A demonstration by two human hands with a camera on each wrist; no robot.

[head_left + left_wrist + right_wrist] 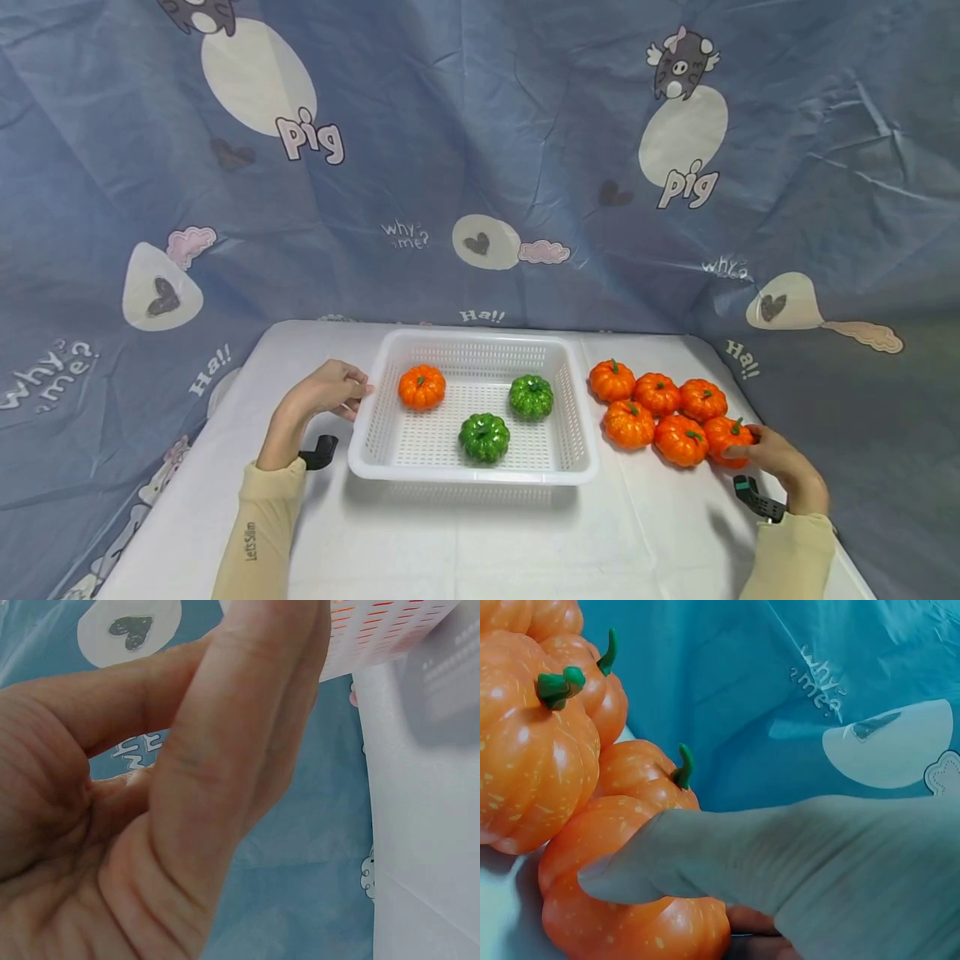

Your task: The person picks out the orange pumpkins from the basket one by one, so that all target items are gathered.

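In the head view my left hand point(324, 390) is beside a white perforated basket point(472, 477), its fingertips at the outer edge of the left rim. The left wrist view shows that hand's loosely bent fingers point(217, 742) near the basket wall point(390, 626); their tips are out of frame. My right hand point(787, 467) grips the nearest right orange pumpkin point(723, 437). In the right wrist view its thumb point(641, 870) lies across that pumpkin, and the other fingers are mostly hidden behind it. Inside the basket are an orange pumpkin point(422, 388) and two green pumpkins point(484, 438).
Several more orange pumpkins point(628, 424) sit close together on the white-covered table point(480, 550), right of the basket. A blue printed cloth point(480, 150) hangs behind the table and down its sides.
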